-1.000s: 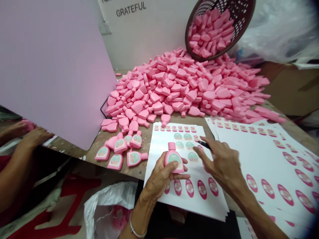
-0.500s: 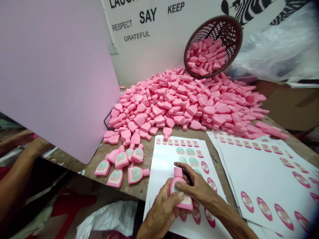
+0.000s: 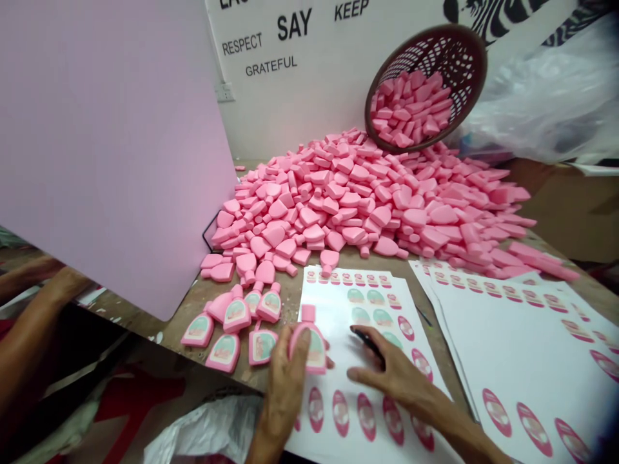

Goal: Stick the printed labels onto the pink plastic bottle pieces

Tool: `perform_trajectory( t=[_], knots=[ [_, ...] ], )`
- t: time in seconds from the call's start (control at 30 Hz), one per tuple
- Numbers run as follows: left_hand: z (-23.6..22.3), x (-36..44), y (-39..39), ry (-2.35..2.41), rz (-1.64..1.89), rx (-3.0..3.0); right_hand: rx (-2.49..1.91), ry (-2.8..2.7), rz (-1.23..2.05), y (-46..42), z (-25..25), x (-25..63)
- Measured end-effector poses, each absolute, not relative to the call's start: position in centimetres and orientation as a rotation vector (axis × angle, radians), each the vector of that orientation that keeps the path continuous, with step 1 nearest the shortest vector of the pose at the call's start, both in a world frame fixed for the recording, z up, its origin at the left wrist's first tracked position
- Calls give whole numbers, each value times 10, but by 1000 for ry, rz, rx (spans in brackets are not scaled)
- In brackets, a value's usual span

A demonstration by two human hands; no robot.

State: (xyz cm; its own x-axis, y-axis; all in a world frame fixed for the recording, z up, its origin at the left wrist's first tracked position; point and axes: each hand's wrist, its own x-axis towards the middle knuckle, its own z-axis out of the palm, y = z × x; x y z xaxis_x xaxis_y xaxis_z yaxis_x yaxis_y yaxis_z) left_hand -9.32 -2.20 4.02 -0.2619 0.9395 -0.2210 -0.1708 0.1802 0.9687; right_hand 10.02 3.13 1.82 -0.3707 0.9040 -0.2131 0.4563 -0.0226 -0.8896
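Note:
My left hand (image 3: 281,380) is closed around a pink bottle (image 3: 308,345), held upright with its cap up and a pale green and cream label facing me. A thin black tool (image 3: 369,344) is gripped in my right hand (image 3: 394,370), its tip pointing left; its exact kind is unclear. Between the two hands there is a gap. Below them lies a white sheet of stickers (image 3: 329,299), with green arched labels and pink ovals. Left of my left hand, several labelled pink bottles (image 3: 223,351) lie at the table's edge.
A large heap of unlabelled pink bottles (image 3: 338,193) spreads behind the sheet, below a tipped brown basket (image 3: 476,71). More sticker sheets (image 3: 483,328) lie at right. A pink panel (image 3: 116,142) stands at left, with another person's arm (image 3: 43,316) beyond it.
My hands have come apart. The left one has carried the bottle leftward, toward the labelled bottles, while the right, off the bottle, stays over the sheet with the tool.

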Motion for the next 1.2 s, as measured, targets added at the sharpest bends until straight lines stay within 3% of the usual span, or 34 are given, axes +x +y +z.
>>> perform_trajectory(
  t=[0.2, 0.33, 0.47, 0.6, 0.73, 0.87, 0.93, 1.1, 1.2],
  knots=[
    [40, -133, 27, 2214, 1020, 1679, -1831, -2067, 409, 124, 44, 56],
    [32, -136, 43, 2418, 639, 2028, -1975, -2117, 318, 156, 41, 11],
    [40, -130, 36, 2553, 633, 2083, -1967, -2142, 330, 147, 40, 22],
    [57, -114, 24, 2103, 774, 2260, -1674, -2366, 473, 108, 64, 80],
    [57, -90, 13, 1261, 640, 1964, -1110, -2433, 1020, 62, 86, 135],
    [30, -60, -2, 1045, 615, 1289, -1313, -2125, 1258, 30, 69, 164],
    [16, -49, -11, 1075, 706, 1112, -1544, -1987, 1122, 19, 50, 170],
    [13, -48, -27, 1123, 907, 820, -2214, -1913, 284, 8, 21, 178],
    [19, -53, -29, 1052, 1041, 631, -2309, -2016, 159, 10, 21, 181]
  ],
)
